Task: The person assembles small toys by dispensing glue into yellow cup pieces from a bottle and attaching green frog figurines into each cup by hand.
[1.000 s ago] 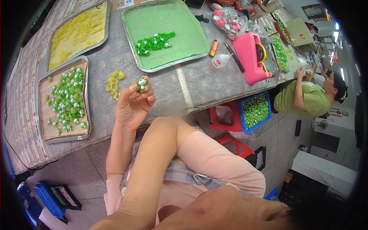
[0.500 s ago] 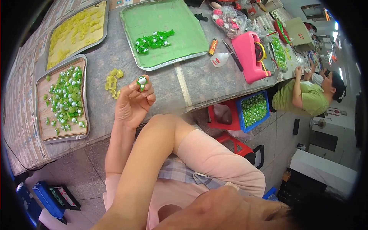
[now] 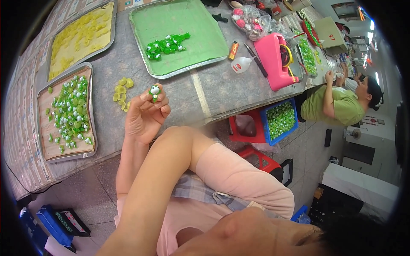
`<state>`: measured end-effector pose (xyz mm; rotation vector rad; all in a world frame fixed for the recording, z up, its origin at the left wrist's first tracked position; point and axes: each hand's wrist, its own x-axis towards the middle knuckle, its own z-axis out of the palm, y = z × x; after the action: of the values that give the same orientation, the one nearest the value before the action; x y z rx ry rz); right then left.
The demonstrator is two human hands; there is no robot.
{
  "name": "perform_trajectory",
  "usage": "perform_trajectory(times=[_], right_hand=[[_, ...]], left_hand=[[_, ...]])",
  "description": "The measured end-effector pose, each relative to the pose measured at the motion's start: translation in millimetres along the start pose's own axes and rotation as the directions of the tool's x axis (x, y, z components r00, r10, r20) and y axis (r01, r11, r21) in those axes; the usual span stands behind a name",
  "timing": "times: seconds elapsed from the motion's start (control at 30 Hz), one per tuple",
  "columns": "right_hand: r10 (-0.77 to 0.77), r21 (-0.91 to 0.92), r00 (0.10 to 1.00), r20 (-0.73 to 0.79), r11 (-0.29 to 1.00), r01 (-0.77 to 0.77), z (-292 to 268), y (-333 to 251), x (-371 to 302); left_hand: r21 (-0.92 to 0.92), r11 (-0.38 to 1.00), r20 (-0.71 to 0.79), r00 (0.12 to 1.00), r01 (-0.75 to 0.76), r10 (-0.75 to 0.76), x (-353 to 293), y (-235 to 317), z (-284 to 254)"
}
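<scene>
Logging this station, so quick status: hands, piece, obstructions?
Left hand pinching green-and-white frog figure, right hand out of view. Figure's front unobstructed. Loose yellow pieces on table beside hand.

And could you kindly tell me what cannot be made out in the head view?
In the head view:
Right hand: out of frame, forearm cut off by the lower edge.
Frog figure in left hand: its back, turned away.
Green tray: far side, partly cut off by upper edge.
</scene>
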<state>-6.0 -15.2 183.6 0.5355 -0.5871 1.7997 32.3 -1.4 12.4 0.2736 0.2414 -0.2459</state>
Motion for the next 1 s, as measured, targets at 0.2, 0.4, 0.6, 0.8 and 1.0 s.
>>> perform_trajectory(times=[0.2,0.4,0.6,0.8,1.0], right_hand=[[-0.034,-0.063,0.993,-0.111,0.998,0.027,-3.1,-2.5,-8.2],[-0.042,-0.122,0.980,-0.195,0.992,0.018,-7.3,-3.5,-11.3],[-0.055,-0.176,0.956,-0.288,0.984,0.004,-10.3,-2.0,-14.4],[-0.112,-0.248,0.909,-0.400,0.969,0.010,-8.3,-2.2,-23.1],[-0.136,-0.300,0.868,-0.478,0.954,-0.016,-6.2,-2.7,-25.5]], left_hand=[[-0.031,1.000,0.014,1.000,0.001,0.000,-1.7,-0.8,-1.8],[-0.027,1.000,0.017,1.000,-0.015,0.016,-3.2,0.3,-1.6],[0.001,1.000,0.002,1.000,0.013,-0.013,-2.0,-1.6,0.4],[-0.054,0.999,0.020,1.000,0.008,-0.007,-2.0,-1.9,-2.2],[-0.051,0.999,0.013,1.000,-0.013,0.014,-3.6,4.4,0.0]])
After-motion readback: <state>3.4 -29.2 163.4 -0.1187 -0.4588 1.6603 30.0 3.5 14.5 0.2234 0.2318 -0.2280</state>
